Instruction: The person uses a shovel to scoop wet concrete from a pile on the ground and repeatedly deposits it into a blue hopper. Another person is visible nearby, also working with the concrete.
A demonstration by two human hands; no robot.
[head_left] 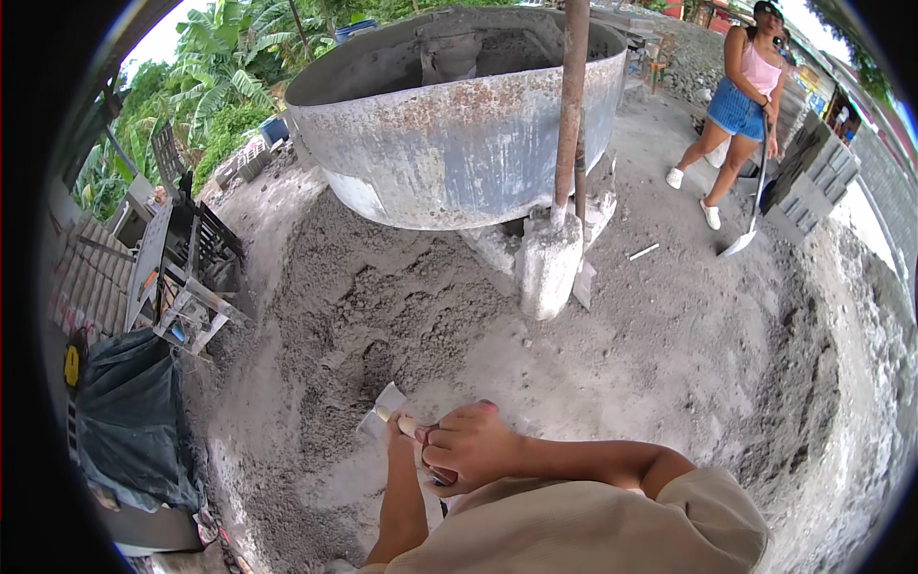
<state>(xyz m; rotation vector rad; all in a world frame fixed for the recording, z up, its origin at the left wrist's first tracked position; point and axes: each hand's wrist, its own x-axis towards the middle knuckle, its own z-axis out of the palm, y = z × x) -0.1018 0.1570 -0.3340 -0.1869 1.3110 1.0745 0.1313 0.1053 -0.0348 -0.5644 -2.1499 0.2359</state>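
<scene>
Both of my hands hold a shovel that points forward and down, its pale wooden shaft strongly foreshortened. Low on that shaft my left hand is closed, its fingers partly hidden. Nearer my body, my right hand wraps around the brownish handle end. The grey metal blade rests at the edge of a loose heap of damp grey sand or mortar mix; whether it carries any cannot be made out.
A big rusty round mixing drum stands ahead on a concrete foot with a rusty pole. At the far right a person holds another shovel beside stacked grey blocks. Leftward are wooden frames and a dark tarp.
</scene>
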